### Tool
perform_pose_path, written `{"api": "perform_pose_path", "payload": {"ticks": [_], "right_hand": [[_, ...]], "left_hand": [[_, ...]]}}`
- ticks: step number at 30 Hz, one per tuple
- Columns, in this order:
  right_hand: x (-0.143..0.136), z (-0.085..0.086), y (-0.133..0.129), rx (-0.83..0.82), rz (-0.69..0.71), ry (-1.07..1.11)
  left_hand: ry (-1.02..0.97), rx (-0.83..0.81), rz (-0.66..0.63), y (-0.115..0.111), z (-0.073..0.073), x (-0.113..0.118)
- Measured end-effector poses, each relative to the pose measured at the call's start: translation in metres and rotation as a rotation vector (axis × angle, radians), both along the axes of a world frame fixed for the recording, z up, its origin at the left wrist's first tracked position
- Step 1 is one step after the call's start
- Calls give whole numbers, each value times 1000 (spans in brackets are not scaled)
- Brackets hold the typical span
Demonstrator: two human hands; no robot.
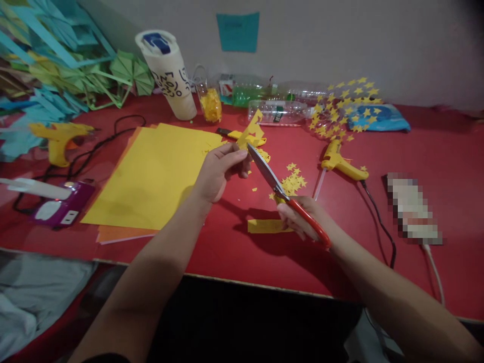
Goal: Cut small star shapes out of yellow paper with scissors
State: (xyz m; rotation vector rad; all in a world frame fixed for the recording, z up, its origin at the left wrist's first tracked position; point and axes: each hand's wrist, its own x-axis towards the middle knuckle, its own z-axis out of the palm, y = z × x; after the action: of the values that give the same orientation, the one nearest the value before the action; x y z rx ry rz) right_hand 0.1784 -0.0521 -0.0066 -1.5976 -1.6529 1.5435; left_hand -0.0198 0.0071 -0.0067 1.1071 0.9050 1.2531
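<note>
a notched piece of yellow paper (254,133) is held up over the red tabletop (227,252), pinched between the thumb and fingers of the left hand (223,169). the scissors (280,191) are gripped by their red handles in the right hand (309,207), their tips brought to the paper beside the left thumb; whether any paper lies between the blades cannot be told.

the cutting seems well under way: a pile of small yellow stars (293,182) has been cut, while uncut paper is left in the pinched piece, in a loose yellow strip (266,226) below the right hand and in the large yellow sheets (151,176) at the left.

behind the paper, space is narrowed by the yellow cutter (234,135) and scraps (263,155). to the right, the nearer passage is bounded by a yellow glue gun (342,164) and its cord. more room appears to be offered toward the near table edge (245,283), where the stars would be less easily brushed.
</note>
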Motion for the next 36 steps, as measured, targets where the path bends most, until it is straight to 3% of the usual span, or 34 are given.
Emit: {"api": "perform_pose_path", "payload": {"ticks": [8, 17, 36], "right_hand": [[3, -5, 1, 0, 11, 12], [8, -2, 4, 26, 119, -54], [11, -2, 2, 78, 152, 25]], "left_hand": [[51, 81, 62, 3, -2, -2], [80, 220, 75, 7, -5, -7], [129, 192, 27, 6, -1, -14]]}}
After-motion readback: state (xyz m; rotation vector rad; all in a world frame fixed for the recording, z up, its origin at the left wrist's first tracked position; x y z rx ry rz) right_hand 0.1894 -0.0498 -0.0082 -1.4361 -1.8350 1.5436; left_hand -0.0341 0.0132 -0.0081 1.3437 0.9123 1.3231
